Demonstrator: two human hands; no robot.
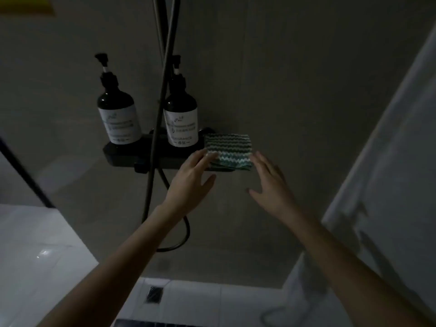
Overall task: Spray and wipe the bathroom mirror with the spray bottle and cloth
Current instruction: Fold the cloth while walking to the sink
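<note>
A folded cloth (230, 147) with green and white zigzag stripes lies on the right end of a black shower shelf (122, 153). My left hand (192, 178) reaches up with straight fingers, its fingertips touching the cloth's left front corner. Just right of the cloth, my right hand (271, 185) is spread with straight fingers and holds nothing; whether its fingertips touch the cloth I cannot tell. No spray bottle and no mirror are in view. The room is dim.
Two dark pump bottles (118, 114) (181, 119) with white labels stand on the shelf left of the cloth. A shower rail and hose (162, 90) run down in front of the grey wall. A white curtain (389, 161) hangs at right. A floor drain (154, 294) lies below.
</note>
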